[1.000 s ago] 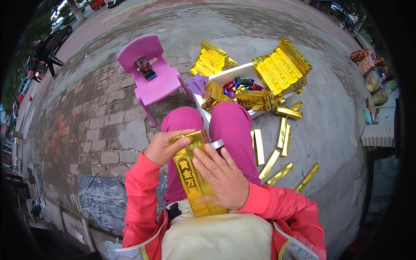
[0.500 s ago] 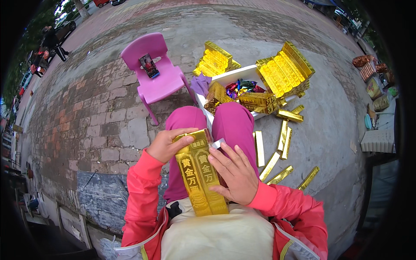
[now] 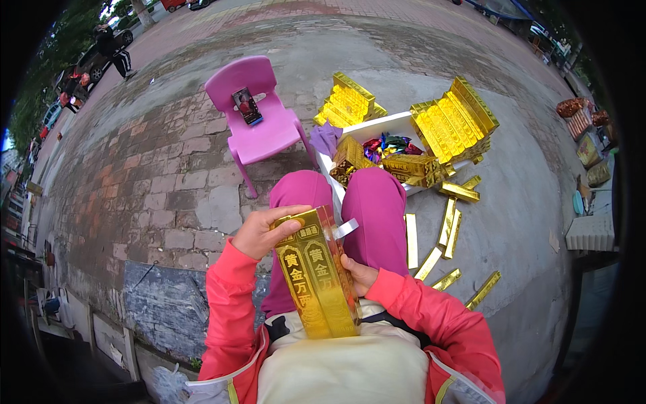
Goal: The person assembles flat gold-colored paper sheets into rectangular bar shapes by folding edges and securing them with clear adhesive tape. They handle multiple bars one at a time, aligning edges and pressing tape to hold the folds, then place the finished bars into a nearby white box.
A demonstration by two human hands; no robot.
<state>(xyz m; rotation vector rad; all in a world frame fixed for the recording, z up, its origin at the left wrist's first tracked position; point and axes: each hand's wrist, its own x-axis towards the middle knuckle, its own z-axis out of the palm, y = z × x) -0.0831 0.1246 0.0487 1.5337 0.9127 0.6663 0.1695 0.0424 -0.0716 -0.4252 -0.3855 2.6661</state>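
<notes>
pink plastic chair: at 11 o'clock; a bump could make the dark rectangular object, which leans at its backrest, slide down.
white open box: at 1 o'clock, just beyond the knees; a knee pushing it could shake its contents.
tall stack of shiny gold bars: at 2 o'clock, by the box rim; i judge it could topple if the box is knocked.
gold foil-look bundle of long bars: at 6 o'clock, over the lap, lower end against the cream shirt; its slick surface could slip, or the bars could shift apart, if the grip weakens.
left hand: grasping the bundle's top, thumb in front.
right hand: thumb at the bundle's right side; fingers are hidden, so i cannot tell their hold.
loose gold bars: at 3 to 4 o'clock, on the ground; a careless foot could crush them.
pale shiny strip: beside the bundle's top; it could catch on the trousers.
</notes>
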